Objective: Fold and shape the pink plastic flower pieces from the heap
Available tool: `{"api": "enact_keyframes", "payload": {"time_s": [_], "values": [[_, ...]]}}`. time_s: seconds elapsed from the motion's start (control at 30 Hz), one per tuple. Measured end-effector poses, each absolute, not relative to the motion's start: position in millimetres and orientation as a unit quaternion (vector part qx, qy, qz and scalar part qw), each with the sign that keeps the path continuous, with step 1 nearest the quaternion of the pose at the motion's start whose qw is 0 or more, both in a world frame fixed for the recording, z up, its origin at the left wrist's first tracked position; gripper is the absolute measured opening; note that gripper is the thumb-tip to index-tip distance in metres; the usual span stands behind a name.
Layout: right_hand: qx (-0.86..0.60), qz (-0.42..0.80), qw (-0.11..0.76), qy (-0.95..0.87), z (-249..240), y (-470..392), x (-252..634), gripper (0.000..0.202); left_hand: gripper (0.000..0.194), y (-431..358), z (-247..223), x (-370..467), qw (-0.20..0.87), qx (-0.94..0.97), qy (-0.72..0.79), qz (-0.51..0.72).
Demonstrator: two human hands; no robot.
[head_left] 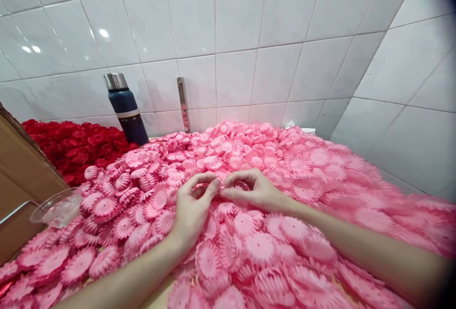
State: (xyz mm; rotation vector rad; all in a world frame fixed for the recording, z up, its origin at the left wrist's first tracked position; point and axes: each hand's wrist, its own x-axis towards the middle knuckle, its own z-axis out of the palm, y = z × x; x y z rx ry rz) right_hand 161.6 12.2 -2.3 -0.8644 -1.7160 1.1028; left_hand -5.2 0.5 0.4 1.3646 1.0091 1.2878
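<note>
My left hand is over the middle of a pile of pink artificial flower petals, thumb and forefinger pinched together. Facing it from the right, my right hand makes the same kind of pinch. The two sets of fingertips are almost touching. Pink frilled edges show inside the curl of both hands, but they blend with the pile, so I cannot make out what the fingertips grip. The petals are round discs with slit, curled rims, and several have a small hole in the centre.
A dark blue bottle with a steel cap stands against the tiled wall. Red petals are heaped behind a cardboard box at left. A clear plastic container sits beside the box. A metal strip is upright at the wall.
</note>
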Motion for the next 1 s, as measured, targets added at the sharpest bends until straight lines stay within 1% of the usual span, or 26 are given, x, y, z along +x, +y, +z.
{"api": "enact_keyframes", "payload": {"time_s": [0.17, 0.23, 0.43, 0.6, 0.8, 1.0], "values": [[-0.344, 0.477, 0.465, -0.662, -5.3, 16.9, 163.8, 0.017, 0.028, -0.1, -0.4, -4.8, 0.515, 0.549, 0.411, 0.515], [-0.335, 0.493, 0.47, -0.651, -7.5, 19.4, 165.6, 0.017, 0.028, -0.5, -0.1, -4.8, 0.516, 0.548, 0.41, 0.515], [-0.303, 0.538, 0.45, -0.645, -10.5, 22.7, 168.2, 0.02, 0.019, -0.3, 0.6, -5.0, 0.497, 0.571, 0.402, 0.514], [-0.325, 0.516, 0.443, -0.657, -9.1, 21.2, 167.5, 0.021, 0.014, 0.2, 0.3, -4.8, 0.493, 0.566, 0.403, 0.523], [-0.322, 0.515, 0.441, -0.66, -8.3, 19.6, 167.1, 0.018, 0.014, -1.1, 1.2, -4.3, 0.488, 0.574, 0.416, 0.509], [-0.323, 0.516, 0.431, -0.666, -7.3, 19.3, 166.7, 0.021, 0.013, -1.7, 2.6, -3.9, 0.487, 0.58, 0.416, 0.503]]}}
